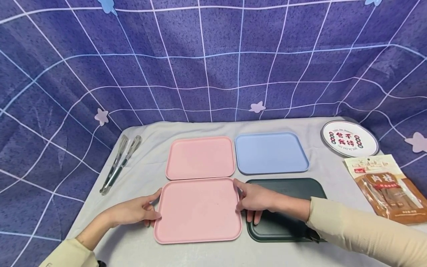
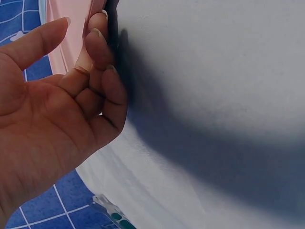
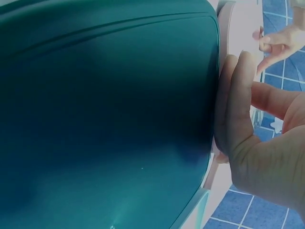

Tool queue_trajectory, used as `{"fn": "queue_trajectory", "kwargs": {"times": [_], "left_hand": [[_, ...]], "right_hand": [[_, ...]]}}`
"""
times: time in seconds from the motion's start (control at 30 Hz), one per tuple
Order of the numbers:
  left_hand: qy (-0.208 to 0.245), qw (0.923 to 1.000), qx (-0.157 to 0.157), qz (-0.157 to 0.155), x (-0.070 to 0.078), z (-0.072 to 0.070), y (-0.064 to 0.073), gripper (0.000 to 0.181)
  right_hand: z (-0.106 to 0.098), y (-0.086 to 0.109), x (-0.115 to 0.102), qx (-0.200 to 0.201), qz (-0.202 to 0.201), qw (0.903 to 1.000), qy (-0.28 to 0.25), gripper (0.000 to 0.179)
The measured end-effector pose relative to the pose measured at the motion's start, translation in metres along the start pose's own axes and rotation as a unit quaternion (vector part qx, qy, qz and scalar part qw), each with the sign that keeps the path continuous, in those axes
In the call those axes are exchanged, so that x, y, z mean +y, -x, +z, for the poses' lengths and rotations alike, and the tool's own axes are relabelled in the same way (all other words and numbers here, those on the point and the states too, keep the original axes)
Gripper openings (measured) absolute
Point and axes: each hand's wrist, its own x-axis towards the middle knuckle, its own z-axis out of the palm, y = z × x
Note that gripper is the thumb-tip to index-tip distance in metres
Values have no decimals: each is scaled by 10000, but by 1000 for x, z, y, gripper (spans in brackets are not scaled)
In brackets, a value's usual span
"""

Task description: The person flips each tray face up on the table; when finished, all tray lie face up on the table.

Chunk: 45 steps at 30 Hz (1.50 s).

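Observation:
Nearest the person lies a pink tray [image 1: 199,211], with a hand at each short side. My left hand [image 1: 136,210] holds its left rim, with the thumb apart from the bent fingers [image 2: 102,47], whose tips meet the tray's edge. On the opposite side, my right hand [image 1: 258,196] grips the right rim, thumb near the far corner. Its other fingers [image 3: 240,100] reach down between this tray and a dark green tray [image 1: 287,230]. The right forearm passes over the dark green tray and hides part of it.
Behind are a second pink tray [image 1: 201,157] and a blue tray [image 1: 271,152]. Metal tongs [image 1: 121,165] lie at the left edge of the table. A white round plate [image 1: 350,139] with red lettering and a brown food packet [image 1: 388,189] sit at the right.

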Motion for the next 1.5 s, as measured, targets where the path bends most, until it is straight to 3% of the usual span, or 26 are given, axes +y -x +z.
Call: {"fn": "queue_trajectory", "kwargs": {"times": [0.57,0.83,0.97,1.13,1.23,1.3,1.43,1.5], "left_hand": [[-193,9997,39,-106,1,-1,-1,98],[-110,9999,-18,81,-1,-4,-2,94],[-286,9995,82,69,1,-7,-2,90],[-904,9923,841,101,20,-19,3,83],[-918,9851,1431,242,38,-22,0,77],[-740,9824,1657,448,47,-18,-7,74],[-57,9858,1448,843,62,3,-28,70],[117,9875,1300,885,69,16,-40,70]], "right_hand": [[0,0,-1,43,71,9999,73,91],[-1,0,-1,39,152,9999,50,91],[-6,2,-1,19,106,9999,-81,91],[-29,13,0,35,-53,9993,-376,92],[-49,22,5,44,-184,9991,-368,89],[-64,28,10,77,-240,9993,-275,87],[-90,42,24,132,-155,9998,-66,85],[-101,48,32,66,-55,10000,-9,86]]}}
